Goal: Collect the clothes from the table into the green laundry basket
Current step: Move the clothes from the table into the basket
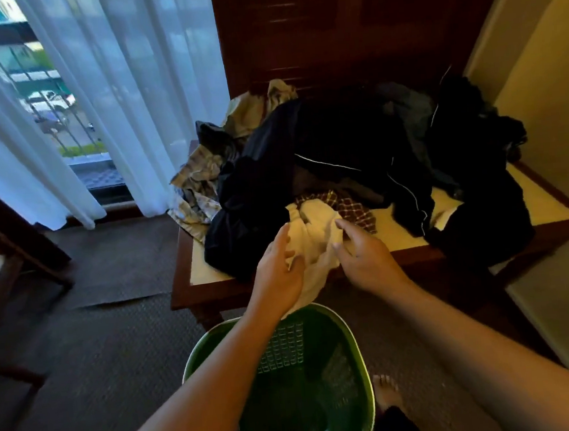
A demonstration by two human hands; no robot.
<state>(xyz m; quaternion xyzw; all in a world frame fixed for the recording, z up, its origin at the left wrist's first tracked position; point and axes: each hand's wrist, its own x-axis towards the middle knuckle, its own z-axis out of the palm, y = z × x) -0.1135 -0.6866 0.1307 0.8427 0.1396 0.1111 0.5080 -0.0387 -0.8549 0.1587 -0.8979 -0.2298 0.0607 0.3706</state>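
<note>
Both sets of fingers are on the cream cloth [316, 243]: the left hand [279, 270] pinches its left edge, thumb on top and fingers [292, 262] curled under, and the right hand [366, 259] clamps the right side, fingers [342, 241] bunched into the fabric. The cloth hangs between the two hands at the front edge of the desk [398, 231], its lower corner drooping down towards the rim of the green laundry basket [348, 333]. The basket sits on the carpet [116, 350] right in front of the desk, under both forearms; its inside is dark, and whether anything lies in it cannot be told. A bare foot [388, 392] shows just to its right.

Behind the cream cloth, touching it, lies a dark red checked garment [347, 206]. Over and behind that sprawls a big heap of dark clothes [321, 143], one piece with thin white piping, another dark piece [484, 229] spilling over the desk's right front edge. On the left of the heap, patterned beige fabric [198, 188] hangs off the desk's side. White curtains [110, 93] cover the window on the left, and dark wood panelling [328, 22] rises behind the desk.
</note>
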